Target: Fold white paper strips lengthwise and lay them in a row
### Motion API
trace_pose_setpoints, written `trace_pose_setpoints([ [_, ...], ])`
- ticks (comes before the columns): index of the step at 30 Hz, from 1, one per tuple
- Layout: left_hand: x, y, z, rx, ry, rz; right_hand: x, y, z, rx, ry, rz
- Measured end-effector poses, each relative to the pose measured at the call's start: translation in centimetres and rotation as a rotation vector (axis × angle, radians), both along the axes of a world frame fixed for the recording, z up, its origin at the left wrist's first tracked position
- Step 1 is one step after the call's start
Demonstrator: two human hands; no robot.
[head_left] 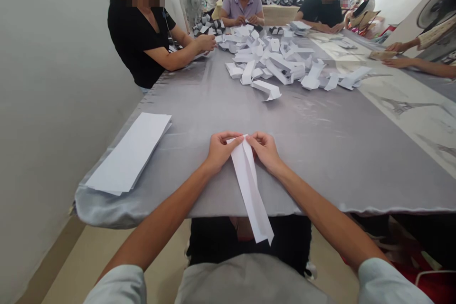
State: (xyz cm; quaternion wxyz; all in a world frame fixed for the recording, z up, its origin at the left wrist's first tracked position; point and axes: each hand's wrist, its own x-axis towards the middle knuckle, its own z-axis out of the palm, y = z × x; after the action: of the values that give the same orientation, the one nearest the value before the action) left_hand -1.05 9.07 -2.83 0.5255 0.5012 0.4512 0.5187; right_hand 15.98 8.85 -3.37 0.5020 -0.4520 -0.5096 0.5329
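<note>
A white sheet of paper (249,185), creased lengthwise, slants down from my fingers past the table's front edge. Its far end is pinched between the thumb and fingers of my left hand (221,151). Close beside it, my right hand (265,151) grips the same end near the crease, thumbs almost touching. The lower end of the sheet hangs over my lap, with one folded flap standing up. To the left lies a stack of flat white paper sheets (130,154), its edges slightly uneven.
A loose heap of folded white papers (278,59) spreads across the far middle of the grey cloth-covered table (199,99). A person in black (142,42) works at the left edge; others sit at the far side and right. A wall (53,80) stands close on the left.
</note>
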Motion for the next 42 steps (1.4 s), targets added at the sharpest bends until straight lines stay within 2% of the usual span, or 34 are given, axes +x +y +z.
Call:
trace_pose_setpoints([
  [19,0.14,-0.1,-0.29,-0.062,-0.011,-0.027,-0.09,-0.25,0.29,0.035,0.029,-0.018],
  [33,0.4,-0.59,-0.07,-0.078,-0.051,-0.142,0.1,0.05,0.04,0.073,0.023,-0.068],
  [42,0.32,-0.66,-0.02,-0.058,-0.031,-0.134,0.02,-0.04,0.11,0.056,0.029,-0.086],
])
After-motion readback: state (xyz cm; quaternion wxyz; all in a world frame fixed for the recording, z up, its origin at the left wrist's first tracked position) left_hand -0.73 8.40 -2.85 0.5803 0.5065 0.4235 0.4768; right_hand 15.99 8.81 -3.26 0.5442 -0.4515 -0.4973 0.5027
